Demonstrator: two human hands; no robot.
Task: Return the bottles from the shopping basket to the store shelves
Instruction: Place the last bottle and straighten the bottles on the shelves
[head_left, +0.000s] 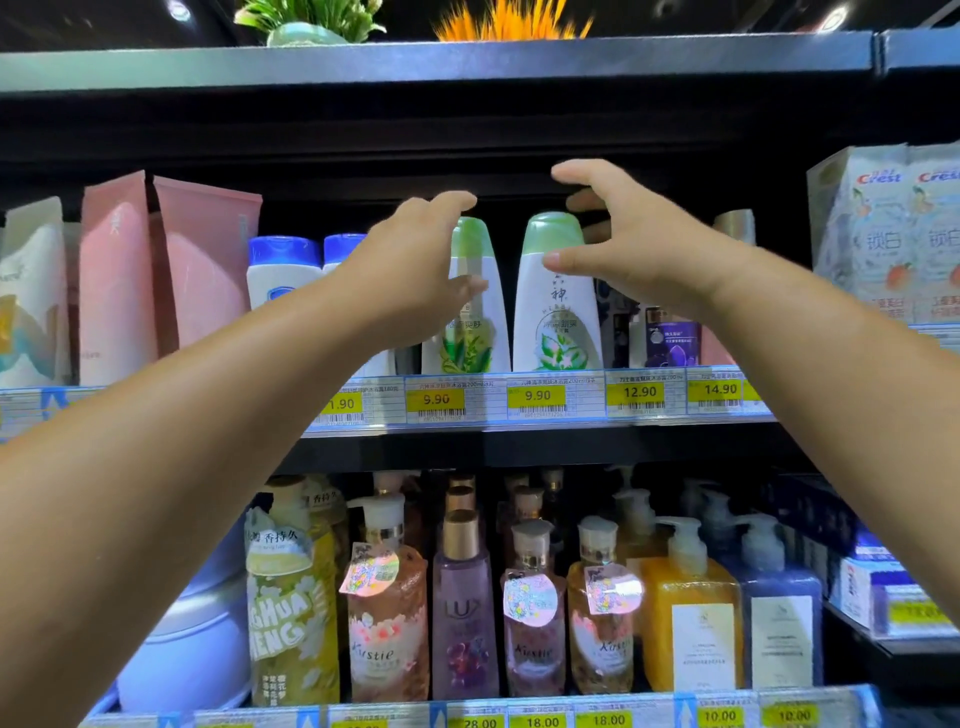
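Observation:
Two white bottles with green caps stand side by side on the middle shelf (519, 431). My left hand (415, 254) hovers at the left bottle (478, 322), fingers spread over its cap and thumb across its front; it looks loose, not gripping. My right hand (623, 234) is open beside the right bottle (558, 312), thumb in front of its shoulder, fingers curled above and behind the cap. Neither bottle is lifted. The shopping basket is out of view.
Blue-capped white bottles (283, 270) and pink pouches (208, 260) stand left of the pair; dark purple bottles (670, 338) and Crest toothpaste packs (893, 234) to the right. The lower shelf holds several pump bottles (691, 613). Yellow price tags (537, 396) line the shelf edge.

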